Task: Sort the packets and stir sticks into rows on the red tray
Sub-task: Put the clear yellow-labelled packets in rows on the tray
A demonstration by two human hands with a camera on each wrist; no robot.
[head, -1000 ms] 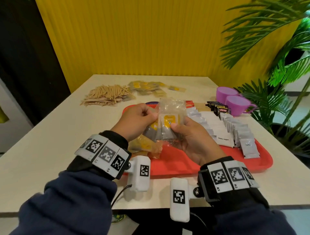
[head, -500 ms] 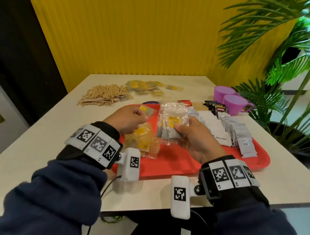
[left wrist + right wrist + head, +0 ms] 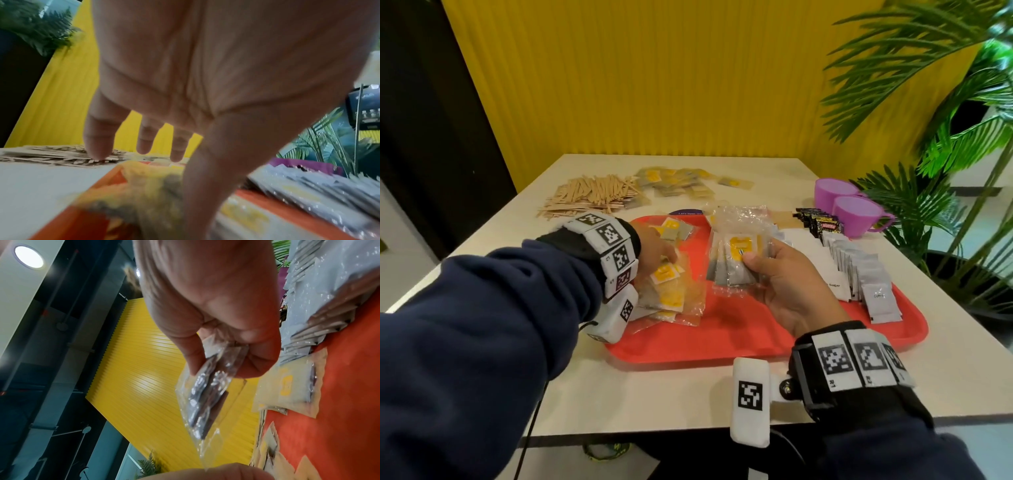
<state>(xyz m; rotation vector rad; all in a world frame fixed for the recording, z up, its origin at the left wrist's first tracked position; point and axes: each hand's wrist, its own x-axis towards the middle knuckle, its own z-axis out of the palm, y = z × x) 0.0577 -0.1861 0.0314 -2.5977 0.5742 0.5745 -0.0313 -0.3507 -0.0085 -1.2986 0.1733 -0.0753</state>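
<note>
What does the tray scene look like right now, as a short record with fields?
right hand: holds clear bag of yellow-label packets above red tray
left hand: fingers extended, on loose yellow-label packets at tray's left
rows on tray: white sugar and coffee sachets, right side
stir sticks: heaped on table, off tray
purple cups: beyond tray's far right corner

On the tray, sachet rows lie right, loose packets left; stir sticks behind on the table.

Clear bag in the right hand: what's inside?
The clear bag holds several grey packets, the front one with a yellow label. The right hand covers their lower right; the count is unclear.
</note>
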